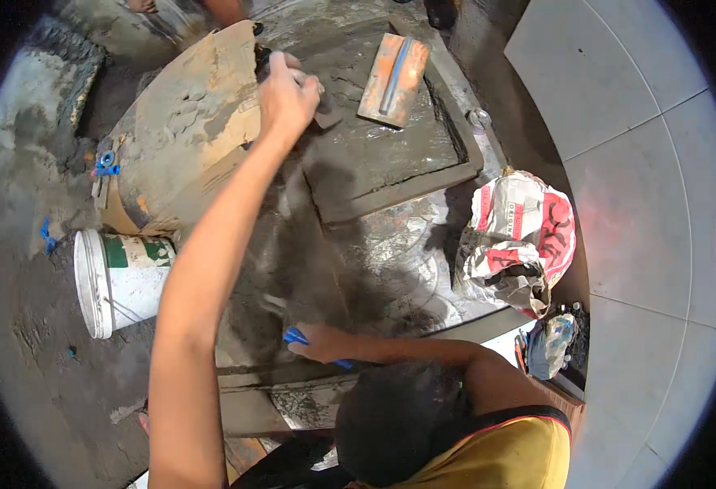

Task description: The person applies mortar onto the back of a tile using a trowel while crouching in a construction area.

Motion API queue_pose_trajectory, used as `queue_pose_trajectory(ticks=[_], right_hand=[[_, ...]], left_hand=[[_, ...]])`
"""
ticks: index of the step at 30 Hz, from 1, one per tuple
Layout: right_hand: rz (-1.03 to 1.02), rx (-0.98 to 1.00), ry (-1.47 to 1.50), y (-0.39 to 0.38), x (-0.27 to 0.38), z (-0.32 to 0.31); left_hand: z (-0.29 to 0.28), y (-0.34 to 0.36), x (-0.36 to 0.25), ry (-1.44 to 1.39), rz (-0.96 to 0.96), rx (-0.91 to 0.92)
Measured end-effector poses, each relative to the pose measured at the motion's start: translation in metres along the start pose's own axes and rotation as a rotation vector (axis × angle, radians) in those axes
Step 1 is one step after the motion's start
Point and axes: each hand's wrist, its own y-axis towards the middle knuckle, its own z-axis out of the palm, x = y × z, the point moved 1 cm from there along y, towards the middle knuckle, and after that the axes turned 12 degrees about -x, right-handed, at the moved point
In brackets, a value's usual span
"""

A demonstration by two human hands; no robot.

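Note:
My left hand [286, 96] reaches far forward, its fingers wrapped round the dark handle of a trowel. Part of the trowel's blade [325, 116] shows just right of the hand, over wet grey mortar. To its left lies a mortar-smeared sheet of cardboard [182, 114]. Right of the hand, a plastering float [390, 77] with an orange-stained plate and a grey-blue bar handle rests on a wet, framed mortar slab [374, 167]. My right hand is not in view.
A co-worker in a yellow top [496, 456] crouches close below; their hand [321, 342] holds something blue. A white-and-green bucket [134, 273] lies at left, near blue fittings [107, 165]. A crumpled cement bag [521, 232] stands by the tiled wall [635, 220].

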Motion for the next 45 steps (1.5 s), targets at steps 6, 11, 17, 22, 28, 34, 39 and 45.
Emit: queue_pose_trajectory(ticks=[6,11,17,22,28,34,39,45], right_hand=[[-0.187,-0.082,-0.045,0.01,-0.021,0.01],[-0.28,-0.138,-0.074,0.009,-0.022,0.005],[-0.2,-0.067,-0.102,0.012,-0.005,-0.006],[-0.217,-0.021,-0.183,0.026,0.022,0.025],[-0.286,-0.029,-0.264,0.03,0.028,0.031],[-0.93,-0.347,-0.47,0.036,0.093,-0.052],[-0.485,-0.145,-0.416,0.055,0.118,-0.011],[-0.263,0.208,-1.018,0.091,0.022,-0.009]], left_hand=[[0.046,0.038,0.028,0.107,0.058,-0.033],[0.073,0.034,0.054,0.083,0.077,-0.172],[0.101,0.023,0.109,0.301,-0.113,0.097],[0.101,0.012,0.15,0.36,-0.203,0.323],[0.02,-0.034,0.077,0.116,0.081,0.607],[-0.257,-0.102,-0.052,-0.206,0.16,0.442],[-0.526,-0.285,0.009,0.309,-0.774,-0.078],[-0.581,-0.605,-0.107,1.006,-1.278,-0.637]])
